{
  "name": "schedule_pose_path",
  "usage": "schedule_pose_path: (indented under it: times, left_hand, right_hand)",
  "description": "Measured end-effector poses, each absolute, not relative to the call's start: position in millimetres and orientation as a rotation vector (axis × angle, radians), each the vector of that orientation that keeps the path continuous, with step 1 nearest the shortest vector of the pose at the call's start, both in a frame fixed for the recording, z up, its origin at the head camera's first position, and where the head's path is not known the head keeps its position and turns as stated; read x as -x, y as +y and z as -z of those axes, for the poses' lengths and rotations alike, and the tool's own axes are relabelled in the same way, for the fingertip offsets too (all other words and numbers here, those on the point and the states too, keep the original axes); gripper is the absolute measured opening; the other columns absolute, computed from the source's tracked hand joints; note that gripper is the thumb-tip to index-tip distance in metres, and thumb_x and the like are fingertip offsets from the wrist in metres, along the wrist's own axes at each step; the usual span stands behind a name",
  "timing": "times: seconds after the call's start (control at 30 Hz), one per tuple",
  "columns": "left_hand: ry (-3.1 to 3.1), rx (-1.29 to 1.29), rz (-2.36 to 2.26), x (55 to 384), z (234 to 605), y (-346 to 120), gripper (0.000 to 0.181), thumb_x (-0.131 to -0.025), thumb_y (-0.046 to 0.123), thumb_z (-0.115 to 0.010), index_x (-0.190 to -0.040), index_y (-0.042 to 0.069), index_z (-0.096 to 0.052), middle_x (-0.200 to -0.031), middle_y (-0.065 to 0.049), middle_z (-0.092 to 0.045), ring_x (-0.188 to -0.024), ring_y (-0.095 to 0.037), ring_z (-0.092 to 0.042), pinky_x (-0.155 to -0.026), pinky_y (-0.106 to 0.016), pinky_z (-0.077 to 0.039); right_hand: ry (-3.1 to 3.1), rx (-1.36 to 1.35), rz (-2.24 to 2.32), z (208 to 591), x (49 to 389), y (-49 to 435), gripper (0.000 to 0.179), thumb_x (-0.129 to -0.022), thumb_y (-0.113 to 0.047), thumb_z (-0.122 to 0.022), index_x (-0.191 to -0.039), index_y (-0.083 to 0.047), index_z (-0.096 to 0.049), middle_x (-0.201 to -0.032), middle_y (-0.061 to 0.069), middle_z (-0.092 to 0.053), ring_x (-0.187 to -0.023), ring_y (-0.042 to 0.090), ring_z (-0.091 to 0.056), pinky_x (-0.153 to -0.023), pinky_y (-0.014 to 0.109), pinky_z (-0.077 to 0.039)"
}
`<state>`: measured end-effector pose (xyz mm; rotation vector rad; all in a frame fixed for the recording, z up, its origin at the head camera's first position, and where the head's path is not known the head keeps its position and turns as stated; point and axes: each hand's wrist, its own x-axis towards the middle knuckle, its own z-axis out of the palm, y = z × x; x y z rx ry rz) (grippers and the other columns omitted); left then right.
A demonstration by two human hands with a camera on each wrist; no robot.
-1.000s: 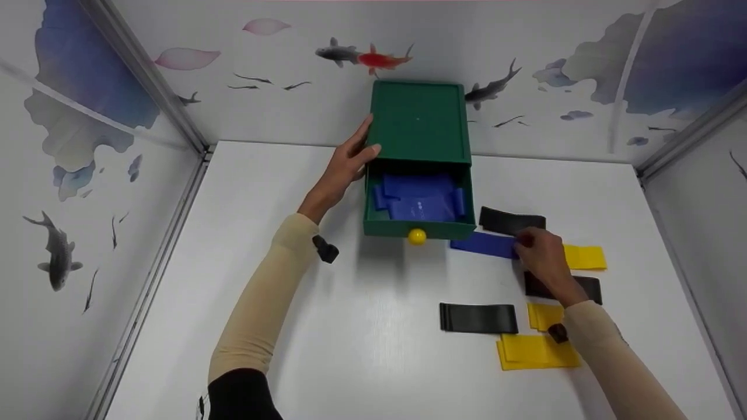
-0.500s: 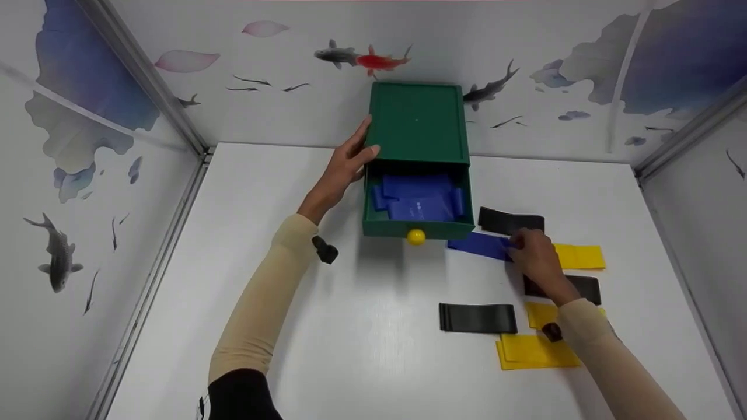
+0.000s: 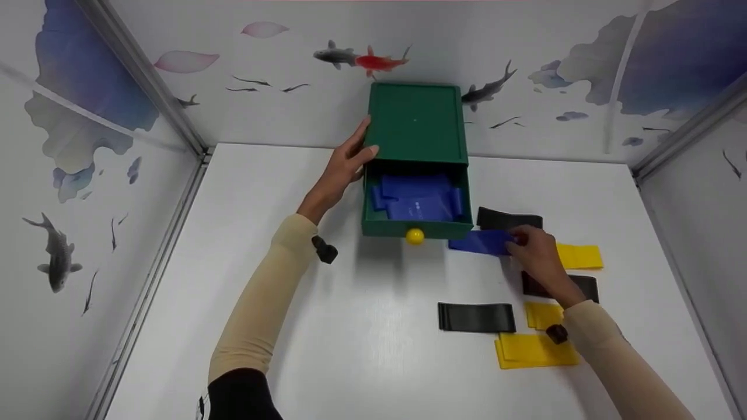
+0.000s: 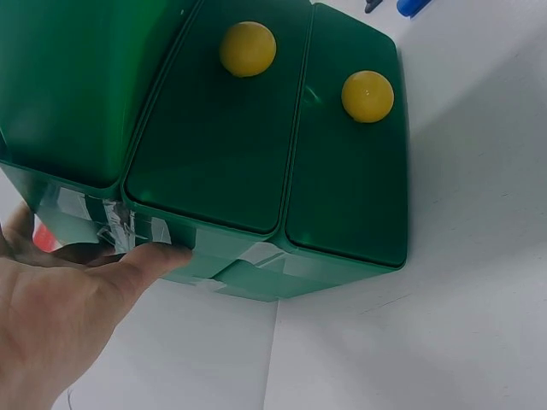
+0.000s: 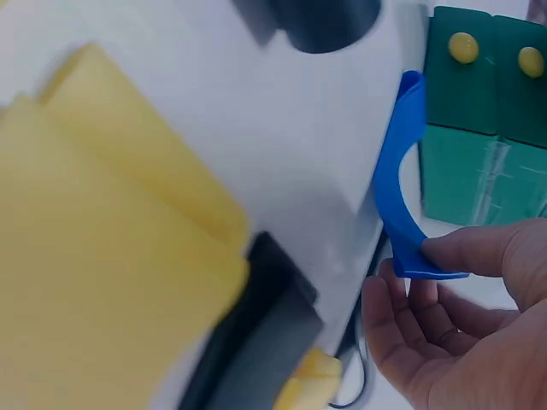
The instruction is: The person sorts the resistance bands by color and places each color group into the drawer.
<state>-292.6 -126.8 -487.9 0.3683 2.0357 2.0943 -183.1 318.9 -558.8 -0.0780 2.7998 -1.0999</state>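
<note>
My right hand (image 3: 537, 251) pinches one end of a flat blue resistance band (image 3: 481, 242) between thumb and fingers. In the right wrist view this blue band (image 5: 400, 184) bows up from the pinch, its far end toward the cabinet. My left hand (image 3: 338, 172) rests against the left side of a green drawer cabinet (image 3: 417, 122), thumb and fingers extended along it. The top drawer (image 3: 417, 228), with a yellow knob, is pulled out and holds folded blue bands (image 3: 420, 198). Two lower drawers, shown in the left wrist view with yellow knobs (image 4: 248, 49), are closed.
Folded black bands (image 3: 477, 318) and yellow bands (image 3: 537, 351) lie on the right side of the white table (image 3: 350, 350). Another black band (image 3: 508, 219) lies just beyond the right hand. A printed back wall (image 3: 280, 111) stands behind the cabinet.
My right hand has shifted slightly left and now pinches the blue band with its gripped end raised. The left hand and the open drawer have stayed in place.
</note>
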Motion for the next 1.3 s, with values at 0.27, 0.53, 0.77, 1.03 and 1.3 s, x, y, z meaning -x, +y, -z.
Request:
schedule_pose_path:
  times: [0.27,0.53,0.77,1.03,1.3]
  left_hand:
    - [2.048,-0.383,-2.086,291,487,-126,0.074,-0.109,0.052,-0.063,-0.173,0.050,-0.026,-0.182,0.009,-0.022,-0.164,-0.017,-0.030,-0.126,-0.066,-0.033]
    - [2.050,-0.380,-2.094,291,488,-126,0.073,-0.110,0.051,-0.063,-0.173,0.050,-0.027,-0.182,0.009,-0.021,-0.165,-0.017,-0.027,-0.126,-0.066,-0.033]
    - [2.045,-0.386,-2.094,291,487,-125,0.074,-0.110,0.049,-0.063,-0.173,0.049,-0.025,-0.183,0.009,-0.019,-0.166,-0.017,-0.026,-0.126,-0.067,-0.032]
    - [2.049,-0.392,-2.101,292,489,-126,0.073,-0.110,0.049,-0.063,-0.173,0.048,-0.026,-0.183,0.009,-0.020,-0.164,-0.015,-0.028,-0.126,-0.063,-0.035]
    - [2.069,-0.425,-2.111,293,492,-127,0.073,-0.112,0.046,-0.063,-0.174,0.045,-0.025,-0.178,0.008,-0.031,-0.094,-0.010,-0.045,-0.077,-0.034,-0.034]
  right_hand:
    - [2.900,0.231,1.161,527,180,317,0.024,-0.106,-0.006,-0.071,-0.126,0.007,-0.074,-0.111,0.022,-0.072,-0.091,0.032,-0.061,-0.073,0.014,-0.049]
    - [2.975,0.391,1.205,478,175,312,0.017,-0.104,0.001,-0.073,-0.120,0.007,-0.075,-0.109,0.022,-0.073,-0.094,0.029,-0.062,-0.079,0.004,-0.045]
    - [3.087,0.462,1.148,436,172,313,0.018,-0.102,0.000,-0.076,-0.119,0.006,-0.076,-0.108,0.020,-0.074,-0.091,0.008,-0.059,-0.083,0.000,-0.043]
    - [3.121,0.459,1.136,387,168,303,0.018,-0.104,-0.003,-0.075,-0.119,0.005,-0.076,-0.109,0.021,-0.074,-0.089,0.000,-0.058,-0.080,0.001,-0.045]
    - [3.146,0.645,1.151,351,168,282,0.016,-0.102,-0.001,-0.077,-0.117,0.003,-0.077,-0.107,0.019,-0.076,-0.087,-0.002,-0.059,-0.079,0.003,-0.046]
